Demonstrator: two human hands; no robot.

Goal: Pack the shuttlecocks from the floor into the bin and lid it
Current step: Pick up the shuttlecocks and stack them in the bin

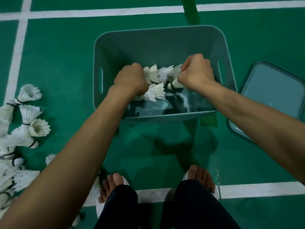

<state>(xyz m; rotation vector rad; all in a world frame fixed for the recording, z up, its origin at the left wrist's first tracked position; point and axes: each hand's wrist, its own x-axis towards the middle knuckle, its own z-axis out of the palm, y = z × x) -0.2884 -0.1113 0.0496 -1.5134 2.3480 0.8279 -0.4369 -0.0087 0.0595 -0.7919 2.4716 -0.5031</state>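
1. Reaching into the grey-blue plastic bin [148,45], left hand [130,80] and right hand [196,72] each curl round bunches of white feather shuttlecocks [156,76] low inside.
2. More lie heaped on the green court floor [66,63], left; the flat matching lid [272,93] lies right.
3. Feather-light, crushable: probably best held by cork bases.
4. No legible writing.

Bin [148,42] on the floor [66,55] ahead of the feet [115,181], shuttlecocks [159,74] inside it between left hand [130,80] and right hand [197,71] — lid [272,93] lying right, shuttlecock pile [24,129] left.
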